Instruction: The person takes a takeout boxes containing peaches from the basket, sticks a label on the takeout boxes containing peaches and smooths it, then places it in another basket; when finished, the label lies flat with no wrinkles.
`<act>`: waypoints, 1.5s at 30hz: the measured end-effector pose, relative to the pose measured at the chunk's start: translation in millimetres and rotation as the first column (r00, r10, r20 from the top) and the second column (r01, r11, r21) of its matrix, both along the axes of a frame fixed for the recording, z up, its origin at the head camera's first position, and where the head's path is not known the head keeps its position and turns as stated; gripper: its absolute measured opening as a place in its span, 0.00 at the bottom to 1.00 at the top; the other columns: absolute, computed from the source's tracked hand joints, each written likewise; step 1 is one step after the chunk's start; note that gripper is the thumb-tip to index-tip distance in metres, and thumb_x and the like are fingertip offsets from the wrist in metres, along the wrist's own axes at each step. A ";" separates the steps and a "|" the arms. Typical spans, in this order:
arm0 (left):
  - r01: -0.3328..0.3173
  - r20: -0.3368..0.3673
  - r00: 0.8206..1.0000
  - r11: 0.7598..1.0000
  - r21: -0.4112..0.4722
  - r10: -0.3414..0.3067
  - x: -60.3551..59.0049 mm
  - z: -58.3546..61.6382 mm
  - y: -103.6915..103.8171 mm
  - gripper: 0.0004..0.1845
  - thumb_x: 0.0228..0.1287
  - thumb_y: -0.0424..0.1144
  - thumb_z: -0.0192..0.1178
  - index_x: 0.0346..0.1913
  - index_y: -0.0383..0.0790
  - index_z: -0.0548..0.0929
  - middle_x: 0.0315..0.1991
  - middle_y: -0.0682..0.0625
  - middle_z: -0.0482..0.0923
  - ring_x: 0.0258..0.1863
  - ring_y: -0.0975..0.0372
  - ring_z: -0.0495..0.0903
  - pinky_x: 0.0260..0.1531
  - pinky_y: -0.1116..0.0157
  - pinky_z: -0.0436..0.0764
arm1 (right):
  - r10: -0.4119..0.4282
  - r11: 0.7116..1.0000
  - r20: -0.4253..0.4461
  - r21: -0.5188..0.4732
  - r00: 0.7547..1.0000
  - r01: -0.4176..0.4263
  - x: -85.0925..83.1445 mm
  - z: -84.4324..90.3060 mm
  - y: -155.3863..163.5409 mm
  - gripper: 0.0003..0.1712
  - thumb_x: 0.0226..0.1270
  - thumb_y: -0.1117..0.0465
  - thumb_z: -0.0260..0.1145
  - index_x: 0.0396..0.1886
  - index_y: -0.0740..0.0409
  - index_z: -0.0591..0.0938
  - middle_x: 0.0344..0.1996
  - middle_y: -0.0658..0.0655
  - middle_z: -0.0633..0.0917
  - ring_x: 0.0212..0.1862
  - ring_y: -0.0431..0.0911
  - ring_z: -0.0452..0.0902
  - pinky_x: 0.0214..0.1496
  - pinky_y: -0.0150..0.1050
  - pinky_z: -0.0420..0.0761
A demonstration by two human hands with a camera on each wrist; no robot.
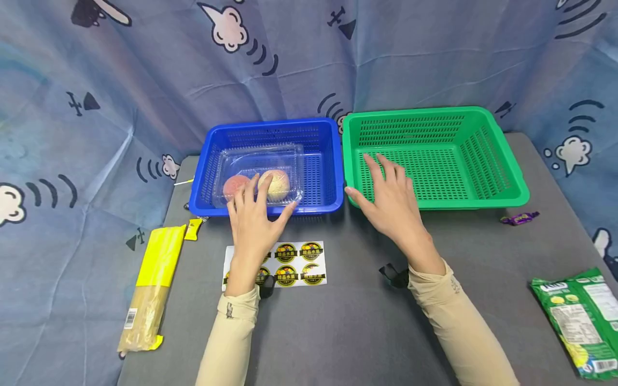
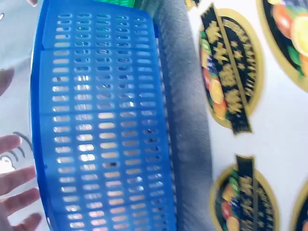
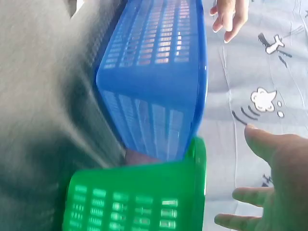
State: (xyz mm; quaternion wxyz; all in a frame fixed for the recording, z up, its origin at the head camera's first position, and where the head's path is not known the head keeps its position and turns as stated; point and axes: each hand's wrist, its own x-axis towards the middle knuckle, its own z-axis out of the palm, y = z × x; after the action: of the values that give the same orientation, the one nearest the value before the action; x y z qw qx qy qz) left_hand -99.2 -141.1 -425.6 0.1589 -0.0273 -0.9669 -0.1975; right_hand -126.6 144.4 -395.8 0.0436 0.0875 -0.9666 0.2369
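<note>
My left hand (image 1: 253,222) reaches over the near rim of a blue basket (image 1: 318,208), its fingers spread above a clear plastic clamshell box (image 1: 241,158). Inside the box sit a pink peach-like fruit (image 1: 235,186) and a pale yellow round fruit (image 1: 277,185), partly hidden by the fingers. Loosely spread fingers (image 2: 19,183) show past the basket's rim in the left wrist view. My right hand (image 1: 393,206) hovers over the near left corner of a green basket (image 1: 502,202), holding nothing, thumb (image 3: 262,142) apart from the fingers.
A sheet of round fruit stickers (image 1: 316,262) lies below the left hand. To the left are a yellow noodle-like packet (image 1: 154,279) and a small yellow wrapper (image 1: 193,229). A purple-wrapped candy (image 1: 520,219) and a green snack bag (image 1: 579,321) lie right. A patterned curtain (image 1: 299,53) hangs behind.
</note>
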 end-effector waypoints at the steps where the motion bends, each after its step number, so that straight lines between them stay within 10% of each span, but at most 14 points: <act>1: -0.012 -0.029 0.999 1.000 0.017 0.013 0.9 -1.2 -1.0 0.41 0.69 0.70 0.61 0.78 0.53 0.70 0.75 0.41 0.70 0.72 0.42 0.68 0.69 0.39 0.66 | 0.005 1.000 -0.016 -0.013 1.000 -0.006 -1.4 0.6 -3.6 0.49 0.77 0.36 0.64 0.86 0.51 0.58 0.80 0.69 0.62 0.78 0.69 0.57 0.72 0.69 0.63; 11: -0.130 -0.171 0.971 0.968 0.216 0.169 10.9 -12.3 -12.1 0.27 0.68 0.58 0.69 0.61 0.45 0.85 0.40 0.43 0.77 0.41 0.46 0.71 0.41 0.50 0.71 | 0.092 0.994 -0.142 -0.039 0.986 -0.098 -17.2 -1.8 -44.6 0.41 0.74 0.42 0.69 0.75 0.62 0.72 0.59 0.69 0.77 0.59 0.63 0.70 0.58 0.58 0.75; 17: -0.202 -0.100 0.961 0.900 0.385 0.258 17.1 -13.1 -17.9 0.20 0.71 0.53 0.70 0.59 0.47 0.86 0.17 0.51 0.71 0.16 0.57 0.69 0.23 0.57 0.66 | 0.150 0.989 -0.086 0.015 0.985 -0.150 -29.0 -7.7 -67.5 0.40 0.75 0.40 0.66 0.75 0.59 0.71 0.61 0.66 0.79 0.62 0.62 0.71 0.58 0.56 0.74; 25: -0.266 0.031 0.955 0.802 0.535 0.296 21.4 -20.2 -24.0 0.23 0.71 0.56 0.70 0.62 0.51 0.85 0.21 0.49 0.87 0.16 0.67 0.79 0.24 0.63 0.73 | 0.208 0.978 0.033 -0.040 0.978 -0.207 -42.9 -11.8 -91.9 0.43 0.78 0.40 0.64 0.80 0.59 0.65 0.67 0.64 0.79 0.67 0.61 0.74 0.65 0.57 0.73; 30: -0.209 0.067 0.968 0.629 0.749 0.242 20.0 -26.1 -28.0 0.22 0.72 0.50 0.70 0.63 0.45 0.84 0.25 0.48 0.89 0.15 0.63 0.83 0.16 0.69 0.75 | 0.208 0.978 0.118 -0.038 0.971 -0.205 -49.2 -15.4 -106.0 0.47 0.79 0.39 0.62 0.87 0.51 0.56 0.81 0.68 0.65 0.74 0.67 0.72 0.73 0.62 0.75; 34: -0.195 0.115 0.970 0.409 0.891 0.213 18.6 -27.6 -30.9 0.20 0.72 0.42 0.71 0.62 0.40 0.83 0.25 0.52 0.87 0.20 0.60 0.87 0.13 0.70 0.76 | 0.191 0.982 0.155 -0.021 0.969 -0.190 -55.2 -18.4 -116.4 0.51 0.79 0.35 0.60 0.89 0.40 0.45 0.87 0.67 0.44 0.68 0.71 0.77 0.46 0.55 0.88; 36: -0.200 0.131 0.968 0.338 0.920 0.216 18.0 -28.1 -32.1 0.20 0.72 0.39 0.71 0.61 0.38 0.82 0.26 0.51 0.86 0.22 0.61 0.88 0.14 0.70 0.77 | 0.188 0.982 0.170 -0.053 0.967 -0.181 -60.5 -18.7 -120.9 0.52 0.79 0.34 0.59 0.89 0.37 0.42 0.87 0.66 0.39 0.65 0.70 0.80 0.36 0.53 0.87; 39: -0.205 0.145 0.964 0.276 0.939 0.224 17.7 -29.5 -32.9 0.20 0.71 0.38 0.71 0.61 0.36 0.82 0.31 0.50 0.85 0.24 0.61 0.88 0.15 0.71 0.77 | 0.194 0.975 0.236 -0.150 0.952 -0.161 -69.1 -19.6 -126.0 0.52 0.79 0.33 0.57 0.89 0.34 0.40 0.87 0.64 0.34 0.68 0.72 0.76 0.49 0.61 0.87; 45: -0.227 0.170 0.960 0.257 0.939 0.224 17.7 -31.6 -32.7 0.19 0.71 0.38 0.71 0.61 0.38 0.82 0.32 0.52 0.84 0.25 0.59 0.89 0.16 0.71 0.77 | 0.251 0.944 0.378 -0.299 0.891 -0.139 -80.7 -26.7 -129.3 0.51 0.80 0.34 0.55 0.88 0.33 0.37 0.86 0.69 0.34 0.82 0.76 0.49 0.77 0.73 0.63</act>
State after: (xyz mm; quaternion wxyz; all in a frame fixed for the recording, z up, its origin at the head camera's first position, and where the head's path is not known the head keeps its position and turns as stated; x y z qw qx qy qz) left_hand -81.5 -173.8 -457.1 0.1691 0.2102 -0.6537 -0.7071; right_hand -207.3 15.1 -422.5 -0.1734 0.1263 -0.8998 0.3799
